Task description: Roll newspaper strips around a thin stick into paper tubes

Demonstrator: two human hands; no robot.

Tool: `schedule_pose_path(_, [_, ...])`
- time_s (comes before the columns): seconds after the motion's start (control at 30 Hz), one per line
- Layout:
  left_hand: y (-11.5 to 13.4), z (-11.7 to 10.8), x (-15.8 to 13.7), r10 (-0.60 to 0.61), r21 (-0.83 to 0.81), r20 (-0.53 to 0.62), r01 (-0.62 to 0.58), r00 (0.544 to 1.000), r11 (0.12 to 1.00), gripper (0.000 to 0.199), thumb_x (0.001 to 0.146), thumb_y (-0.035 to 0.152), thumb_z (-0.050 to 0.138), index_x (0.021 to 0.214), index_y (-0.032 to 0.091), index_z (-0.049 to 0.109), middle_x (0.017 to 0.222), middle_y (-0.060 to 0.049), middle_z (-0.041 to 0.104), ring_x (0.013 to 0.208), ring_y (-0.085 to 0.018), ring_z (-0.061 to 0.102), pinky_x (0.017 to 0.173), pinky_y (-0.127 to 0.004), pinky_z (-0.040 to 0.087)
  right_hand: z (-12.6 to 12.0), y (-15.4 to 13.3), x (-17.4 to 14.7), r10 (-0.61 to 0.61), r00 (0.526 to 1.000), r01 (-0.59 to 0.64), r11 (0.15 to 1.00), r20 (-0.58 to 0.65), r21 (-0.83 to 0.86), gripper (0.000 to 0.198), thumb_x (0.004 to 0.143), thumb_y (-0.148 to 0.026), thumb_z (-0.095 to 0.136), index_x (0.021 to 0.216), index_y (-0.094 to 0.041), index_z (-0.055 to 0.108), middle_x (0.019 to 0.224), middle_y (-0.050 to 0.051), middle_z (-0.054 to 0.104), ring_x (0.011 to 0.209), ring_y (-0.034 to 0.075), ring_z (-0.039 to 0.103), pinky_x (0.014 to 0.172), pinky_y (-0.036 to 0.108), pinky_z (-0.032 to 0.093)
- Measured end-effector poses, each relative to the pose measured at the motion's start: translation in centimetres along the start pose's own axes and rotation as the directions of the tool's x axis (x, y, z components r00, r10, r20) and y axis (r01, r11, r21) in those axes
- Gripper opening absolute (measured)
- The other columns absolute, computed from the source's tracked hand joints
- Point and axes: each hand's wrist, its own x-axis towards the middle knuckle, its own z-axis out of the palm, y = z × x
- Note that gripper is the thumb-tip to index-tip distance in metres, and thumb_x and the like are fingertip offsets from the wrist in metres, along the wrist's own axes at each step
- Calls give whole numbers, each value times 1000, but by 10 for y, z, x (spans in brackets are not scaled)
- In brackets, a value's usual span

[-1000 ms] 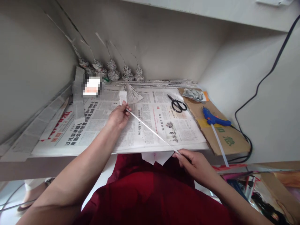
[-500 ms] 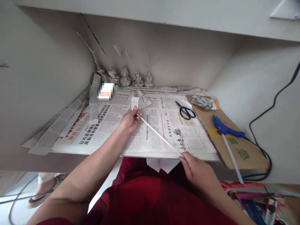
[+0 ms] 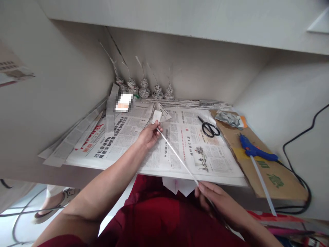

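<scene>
A thin rolled paper stick (image 3: 177,156) runs slantwise between my two hands over the newspaper-covered table. My left hand (image 3: 150,135) pinches its far end, where a flat, unrolled strip of newspaper (image 3: 156,117) sticks out beyond the thumb. The near end sits in my right hand (image 3: 209,193), whose fingers are closed on it just off the table's front edge. A loose folded piece of newspaper (image 3: 163,112) lies behind my left hand. Black-handled scissors (image 3: 209,127) rest on the newspaper (image 3: 180,137) to the right.
Several woven paper gourds (image 3: 144,88) stand along the back wall, beside a bundle of paper sticks (image 3: 190,104). Newspaper strips (image 3: 77,137) lie at left. On the cardboard (image 3: 269,187) at right are a blue glue gun (image 3: 257,151), its cord and crumpled grey material (image 3: 227,118).
The view has shifted, so the table sits a little lower and further right. My right hand has turned slightly and sits lower along the paper stick; my left hand keeps its pinch.
</scene>
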Motion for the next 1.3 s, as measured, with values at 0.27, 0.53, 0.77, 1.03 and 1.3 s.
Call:
schedule_pose_path(0.27, [3,1,-3,2,-26,1,-2,1000,1000,14,85,18,54,74,10,57,60,-2,54,52,-7,57,38,-9,43,5,-12,4,-242,951,140,891,-193,-431,35,91,-48,35,72,-21,46,59,-1,45,54,12,41,53,25,31])
schedule_pose_path(0.53, [5,5,-6,-54,-65,18,55,998,996,16,85,17,54,72,9,56,58,-2,53,50,-6,56,37,-9,42,6,-6,5,-23,956,-91,923,291,373,35,88,-50,39,68,-23,34,43,-10,20,31,6,13,31,20,14])
schedule_pose_path(0.77, [4,4,-4,8,-8,-30,-8,1000,1000,14,84,17,56,72,9,56,60,-2,54,52,-6,58,40,-9,45,8,-10,6,-273,943,146,851,-188,-504,28,89,-46,39,80,-21,45,66,-1,49,57,13,47,56,26,33])
schedule_pose_path(1.03, [3,3,-4,-16,-10,14,16,1000,1000,15,84,18,55,72,9,56,60,-2,54,52,-7,58,40,-9,45,11,-6,7,-216,962,150,929,-168,-338,33,93,-46,31,75,-21,43,55,-4,39,50,11,38,51,24,30])
schedule_pose_path(1.3, [3,3,-4,-83,-41,39,84,996,996,16,85,17,54,72,9,55,59,-2,54,52,-7,59,40,-9,46,5,-3,9,-58,964,-56,911,261,409,33,90,-49,35,71,-23,35,43,-10,20,30,7,16,30,20,17])
